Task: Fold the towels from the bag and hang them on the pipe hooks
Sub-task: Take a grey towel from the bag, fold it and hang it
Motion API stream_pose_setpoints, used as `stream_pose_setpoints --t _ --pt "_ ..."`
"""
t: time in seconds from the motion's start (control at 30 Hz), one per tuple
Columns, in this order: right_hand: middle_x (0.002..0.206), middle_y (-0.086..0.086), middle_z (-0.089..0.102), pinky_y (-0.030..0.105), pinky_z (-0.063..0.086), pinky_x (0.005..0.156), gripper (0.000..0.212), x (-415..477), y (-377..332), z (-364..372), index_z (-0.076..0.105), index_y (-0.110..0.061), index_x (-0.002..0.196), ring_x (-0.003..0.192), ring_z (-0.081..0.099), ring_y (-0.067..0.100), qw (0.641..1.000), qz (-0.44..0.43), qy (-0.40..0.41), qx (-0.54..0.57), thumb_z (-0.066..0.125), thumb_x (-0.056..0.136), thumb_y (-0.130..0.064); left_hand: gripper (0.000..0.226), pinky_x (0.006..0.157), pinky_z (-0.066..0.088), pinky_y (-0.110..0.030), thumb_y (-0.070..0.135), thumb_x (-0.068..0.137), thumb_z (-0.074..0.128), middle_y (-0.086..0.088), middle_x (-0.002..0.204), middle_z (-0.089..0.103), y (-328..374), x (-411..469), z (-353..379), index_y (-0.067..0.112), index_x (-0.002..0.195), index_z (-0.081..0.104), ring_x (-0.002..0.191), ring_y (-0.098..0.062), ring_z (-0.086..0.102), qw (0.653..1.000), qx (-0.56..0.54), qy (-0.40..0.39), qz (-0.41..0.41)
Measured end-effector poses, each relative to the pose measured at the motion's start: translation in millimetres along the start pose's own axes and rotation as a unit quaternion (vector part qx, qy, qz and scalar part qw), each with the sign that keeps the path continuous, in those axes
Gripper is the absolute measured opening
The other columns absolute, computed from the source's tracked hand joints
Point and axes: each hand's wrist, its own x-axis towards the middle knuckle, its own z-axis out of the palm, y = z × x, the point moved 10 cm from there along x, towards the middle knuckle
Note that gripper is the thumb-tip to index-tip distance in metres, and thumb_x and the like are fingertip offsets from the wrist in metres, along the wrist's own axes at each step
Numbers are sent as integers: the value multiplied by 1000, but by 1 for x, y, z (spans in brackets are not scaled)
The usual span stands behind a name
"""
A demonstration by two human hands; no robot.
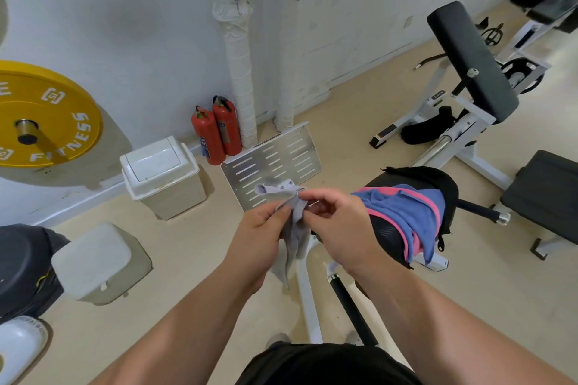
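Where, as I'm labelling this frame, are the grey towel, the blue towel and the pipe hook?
grey towel (295, 239): head view, on its hanging middle part.
blue towel (403, 212): head view, on the middle of the blue cloth.
pipe hook (238, 6): head view, on its metal shank.

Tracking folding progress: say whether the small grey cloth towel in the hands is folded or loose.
Loose: the small grey cloth towel hangs crumpled, pinched near its top by the left hand and right hand, lower end dangling.
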Motion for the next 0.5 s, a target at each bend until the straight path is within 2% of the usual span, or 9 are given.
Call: stream_pose_setpoints --t 0.1,0.2,0.27,0.4,0.5 --pt "91 -8 58 12 45 72 19 3 -17 -6 78 -22 86 80 58 2 994 -77 22 -75 82 76 -6 34 87 53 -32 18 107 45 0 92 78 -3 0 0 18 104 79 87 -11 69 999 -29 -20 -16" --pt "93 -8 58 17 43 80 5 6 -26 -4 77 -24 80 93 57 7 987 -124 9 -104 79 78 -20 39 94 55 -37 16 108 42 -7 102 79 -3 3 -9 22 103 80 99 -20 72 999 -44 -11 -26" --pt "87 -12 64 21 42 82 5 7 -31 3 75 -25 79 90 59 9 982 -146 -23 -113 75 80 -29 42 97 54 -38 16 108 42 -7 104 79 -6 6 -15 26 97 82 99 -18 72 998 -51 -4 -34" --pt "77 -20 65 13 39 78 5 9 -30 14 75 -24 80 84 59 8 982 -130 -74 -118 79 83 -22 34 98 50 -39 19 108 44 -6 108 77 -7 5 -6 20 111 78 100 -15 68 998 -24 -40 -33" --pt "74 -16 66 18 43 74 4 9 -31 14 75 -19 81 79 59 10 984 -126 -74 -97 79 82 -18 31 106 47 -46 20 107 46 -15 117 74 -8 4 -5 16 115 75 110 -22 66 998 -38 -50 -29"
